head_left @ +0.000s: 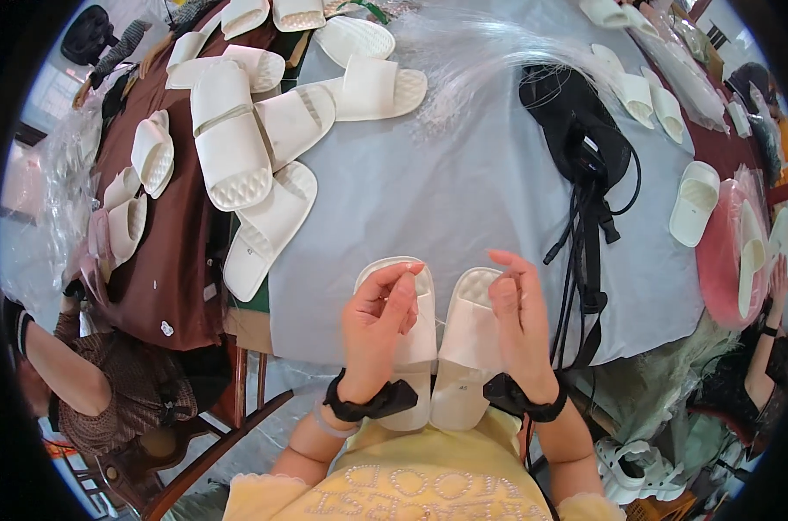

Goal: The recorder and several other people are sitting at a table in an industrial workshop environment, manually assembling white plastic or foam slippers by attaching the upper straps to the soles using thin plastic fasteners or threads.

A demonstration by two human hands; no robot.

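At the near edge of the table (463, 200), under a pale grey cloth, two white slippers lie side by side, soles up, toes pointing away from the person: left slipper (411, 347), right slipper (463, 347). They touch along their inner edges.

Left hand (378, 326): over the left slipper, fingers curled, thumb and forefinger pinched together; cannot tell whether they hold anything, perhaps something very thin. Right hand (517, 317): beside and partly over the right slipper, fingers loosely bent, not closed on the slipper. Both wrists wear black bands.

Step, as judged: the pair is laid out and matched; the hands seem to be working at something fine above it. Handling the slippers further would call for a firm hold on both at once, since they lie loose.

Edges and room: the slippers' heels overhang the table edge toward the lap, so a nudge could tip them off. Open cloth lies ahead of the toes. To the right, a black pouch (576, 130) with trailing straps (585, 260) runs close to the right hand. To the left, a heap of white slippers (246, 148), well apart.
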